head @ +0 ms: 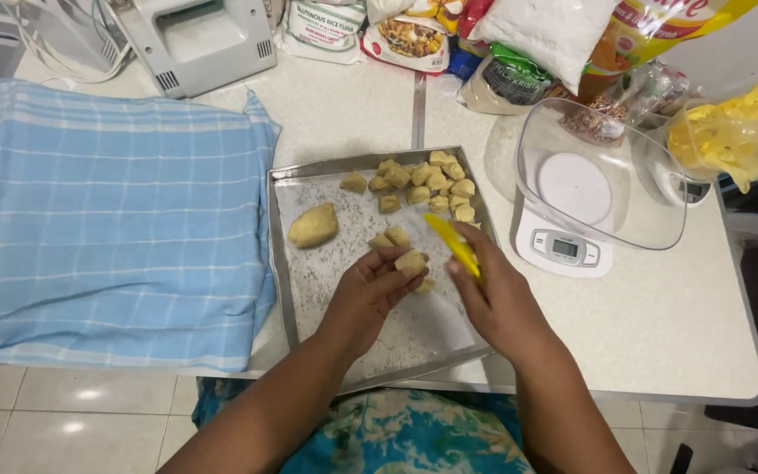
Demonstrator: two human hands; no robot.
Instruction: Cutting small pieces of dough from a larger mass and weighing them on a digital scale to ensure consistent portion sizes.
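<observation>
The left hand (377,285) is over the middle of a metal tray (284,263), its fingers curled around a small cut piece of dough (411,262) pinched at the fingertips. The right hand (493,294) is just beside it, closed on a yellow scraper (452,243) whose blade points up and left, toward the dough in the other hand; the blade tip lies near two more cut pieces (390,238) on the tray. Another piece shows partly under the left fingers, on the tray floor. A larger uncut lump (313,226) sits in the left part of the tray, apart from the rest. In the tray's far right corner a heap of cut pieces (427,182) lies packed close together, with a few strays beside it. The tray floor is dusted with flour. The tray rests on a white table (660,333), near its front edge. To the left a blue checked cloth (107,219) is spread flat, touching the tray's left rim. To the right stands a white kitchen scale (563,241) with a clear bowl (607,175) on it. At the back are bags of flour and groceries (414,35), a white hand mixer (195,39) and a yellow plastic bag (734,132).
</observation>
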